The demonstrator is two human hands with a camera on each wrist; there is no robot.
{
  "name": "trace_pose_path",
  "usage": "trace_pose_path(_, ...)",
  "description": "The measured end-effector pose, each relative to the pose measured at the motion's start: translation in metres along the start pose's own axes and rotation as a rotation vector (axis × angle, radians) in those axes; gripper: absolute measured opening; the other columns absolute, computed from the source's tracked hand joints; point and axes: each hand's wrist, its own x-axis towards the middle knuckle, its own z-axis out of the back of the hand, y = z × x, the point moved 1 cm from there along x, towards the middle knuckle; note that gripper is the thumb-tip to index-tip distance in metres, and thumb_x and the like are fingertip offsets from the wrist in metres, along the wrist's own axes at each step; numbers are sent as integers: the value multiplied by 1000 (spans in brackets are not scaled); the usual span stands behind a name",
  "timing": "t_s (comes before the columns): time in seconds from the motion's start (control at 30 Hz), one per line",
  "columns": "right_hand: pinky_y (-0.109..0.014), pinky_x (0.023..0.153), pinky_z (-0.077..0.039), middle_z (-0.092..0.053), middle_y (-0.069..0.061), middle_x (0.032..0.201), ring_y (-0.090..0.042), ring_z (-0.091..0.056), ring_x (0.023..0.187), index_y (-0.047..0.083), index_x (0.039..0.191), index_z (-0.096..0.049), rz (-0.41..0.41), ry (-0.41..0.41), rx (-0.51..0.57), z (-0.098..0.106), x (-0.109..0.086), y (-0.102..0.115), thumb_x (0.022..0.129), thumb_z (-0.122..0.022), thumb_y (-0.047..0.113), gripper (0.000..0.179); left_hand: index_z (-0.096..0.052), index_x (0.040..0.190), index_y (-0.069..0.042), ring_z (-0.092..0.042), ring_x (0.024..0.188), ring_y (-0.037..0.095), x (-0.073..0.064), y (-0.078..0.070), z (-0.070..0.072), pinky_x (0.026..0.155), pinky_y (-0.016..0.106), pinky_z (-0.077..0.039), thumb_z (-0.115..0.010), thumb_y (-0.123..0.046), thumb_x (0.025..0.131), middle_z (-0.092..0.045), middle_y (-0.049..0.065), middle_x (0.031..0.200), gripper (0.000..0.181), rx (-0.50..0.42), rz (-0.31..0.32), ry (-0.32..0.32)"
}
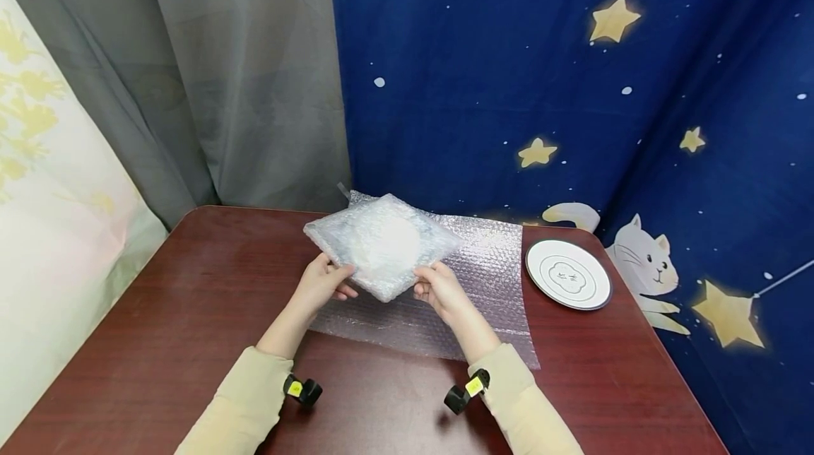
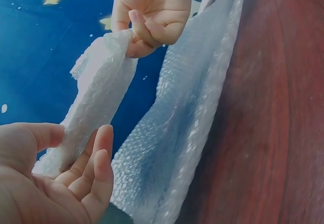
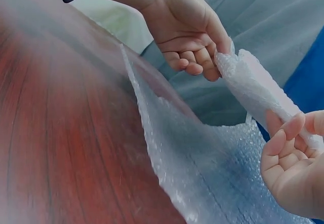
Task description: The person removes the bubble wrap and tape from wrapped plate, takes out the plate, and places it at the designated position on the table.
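Both hands hold up a flat bubble-wrapped packet (image 1: 386,243), diamond-shaped in the head view, with a bright, pale round patch showing through its middle. My left hand (image 1: 323,282) pinches its near left edge between thumb and fingers. On the near right edge, my right hand (image 1: 441,290) grips it the same way, the fingers curled under. Seen edge-on in the left wrist view, the packet (image 2: 101,77) is thin, with crinkled, folded layers. Under it a sheet of bubble wrap (image 1: 490,264) lies spread on the table; the packet and hands hide part of it.
A white plate (image 1: 591,275) with a dark rim and a drawn face lies at the right of the reddish-brown table (image 1: 178,314). Behind the table hang a grey curtain (image 1: 267,87) and a blue star-patterned curtain (image 1: 464,87). A pale curtain (image 1: 57,229) hangs at left.
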Motion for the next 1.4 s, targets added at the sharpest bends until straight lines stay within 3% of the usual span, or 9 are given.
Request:
trace_pose_path(0.13,-23,56,-44,-44,-1,69,-8,-46,52,11,80,-30,-4,-8,-16,7,-2,-2,91,-51,0,26,-42,111,6,-66,54,14,2,5,-7,49,22,-50,-58,-7,94,-65,8,69,26,-10,13,0)
trace_pose_path(0.27,-23,57,-44,-44,-1,70,-8,-46,53,10,81,-31,-18,-2,-44,14,-5,-2,92,-51,0,25,-43,110,8,-67,56,19,-5,-2,-14,49,24,-50,-57,-4,93,-64,8,66,25,-3,35,14)
trace_pose_path(0.33,-23,56,-44,-45,-1,69,-8,-46,53,10,81,-32,-23,-6,-54,17,-5,-4,92,-51,0,24,-44,110,8,-66,55,19,-4,0,-17,48,23,-50,-58,-3,93,-64,12,68,25,2,40,10)
trace_pose_path(0.5,-22,55,-44,-45,-2,69,-8,-45,52,9,82,-32,-39,-23,-70,26,-2,-13,92,-51,2,23,-46,109,6,-63,50,13,6,22,-22,44,20,-47,-61,-5,91,-65,23,76,26,6,45,-30)
trace_pose_path(0.57,-23,56,-44,-44,-2,69,-8,-45,52,9,82,-32,-51,-26,-73,28,-2,-16,92,-51,3,23,-46,108,6,-63,50,14,8,26,-23,44,20,-47,-61,-6,91,-65,21,74,25,18,47,-35)
trace_pose_path(1.0,-23,55,-45,-47,-4,70,-8,-45,52,10,78,-30,-89,-48,-81,35,3,-27,94,-51,3,27,-47,102,5,-65,52,17,14,42,-24,44,20,-48,-61,-6,91,-68,18,77,21,47,61,-26)
trace_pose_path(1.4,-23,55,-47,-48,-3,67,-7,-46,50,9,79,-31,-102,-40,-87,37,12,-31,94,-51,3,25,-47,107,6,-65,52,16,16,45,-24,43,21,-47,-62,-7,91,-69,20,79,25,60,81,-34)
